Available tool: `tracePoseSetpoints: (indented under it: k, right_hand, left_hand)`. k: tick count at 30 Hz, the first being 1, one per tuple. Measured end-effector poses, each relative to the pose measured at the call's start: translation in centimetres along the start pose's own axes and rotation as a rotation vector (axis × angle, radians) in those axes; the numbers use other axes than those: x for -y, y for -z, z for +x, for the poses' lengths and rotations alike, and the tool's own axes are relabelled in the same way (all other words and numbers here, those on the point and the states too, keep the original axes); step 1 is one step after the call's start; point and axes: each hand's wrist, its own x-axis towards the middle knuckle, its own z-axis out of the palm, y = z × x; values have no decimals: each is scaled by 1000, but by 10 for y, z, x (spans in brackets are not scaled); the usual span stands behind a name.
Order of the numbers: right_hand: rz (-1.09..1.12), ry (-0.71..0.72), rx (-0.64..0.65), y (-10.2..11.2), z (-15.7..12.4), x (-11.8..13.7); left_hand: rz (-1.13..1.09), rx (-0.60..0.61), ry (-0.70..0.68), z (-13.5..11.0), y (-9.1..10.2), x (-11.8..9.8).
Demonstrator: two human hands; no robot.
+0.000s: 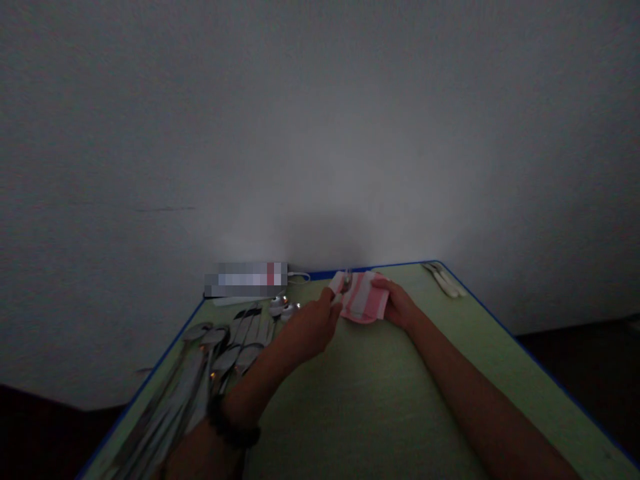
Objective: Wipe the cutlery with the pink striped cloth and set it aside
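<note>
My left hand (315, 323), with a dark beaded bracelet on its wrist, is closed around the handle of a fork (347, 279). The tines point up and away from me, in front of a pink and white striped cloth (364, 299). My right hand (397, 301) grips the cloth by its right side, thumb on top. Fork and cloth are close together over the far middle of the table; whether they touch is hard to tell. My left fingers hide most of the fork's handle.
Several large metal ladles and spatulas (200, 360) lie along the left of the green table (380, 400). Small shiny spoons (289, 310) lie behind them. A blurred-out box (245, 280) with a white cable (300, 275) stands by the wall. Pale-handled cutlery (444, 280) rests at the far right corner.
</note>
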Motion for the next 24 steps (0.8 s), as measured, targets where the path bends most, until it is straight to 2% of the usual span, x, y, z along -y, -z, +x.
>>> tracePoseSetpoints:
  k: [4,9,12,16,21,24]
  right_hand:
    - [149,-52,73,-1,-4,1]
    - [244,-71,62,2,0,-1]
    - [270,-42,39,-2,3,-4]
    - [328,7,29,-9,2,-5]
    - [399,63,-21,-12,-1,-3]
    - [314,80,5,-19,0,-6]
  left_hand:
    - [117,-106,6,-2,-17,-1]
    - [152,-101,-88,1,-30,13]
    - [135,-80,-115,8,-33,21]
    - [81,-117,-86,12,-34,24]
    - [-48,-179,-98,2,-33,23]
    - [-139,-212,-33,-5,-33,23]
